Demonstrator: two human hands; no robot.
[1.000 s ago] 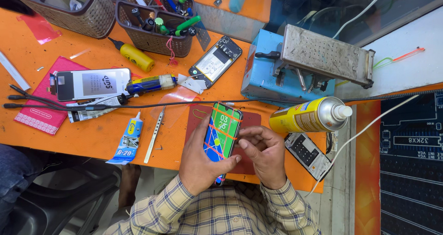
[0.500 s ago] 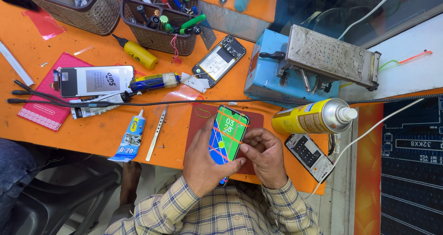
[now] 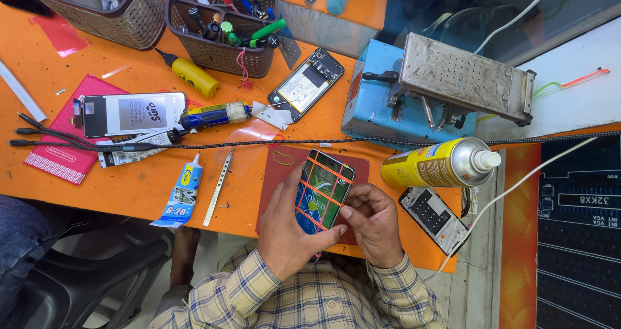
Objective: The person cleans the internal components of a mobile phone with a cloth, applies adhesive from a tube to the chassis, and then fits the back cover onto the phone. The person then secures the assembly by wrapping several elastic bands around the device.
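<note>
We grip the phone [image 3: 323,190] in our left hand [image 3: 288,229] above the orange tabletop [image 3: 129,193]; our right hand [image 3: 375,225] pinches its edge. Orange bands already cross the screen, perhaps clamping it; spray can [image 3: 436,164] lies nearby.

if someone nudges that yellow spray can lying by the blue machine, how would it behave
The yellow spray can lies on its side on the orange table, so a sideways nudge would probably set it rolling. Its smooth round body looks slippery to grip. It lies close to the table's right edge and the opened phone, so it might bump that or drop off.
</note>
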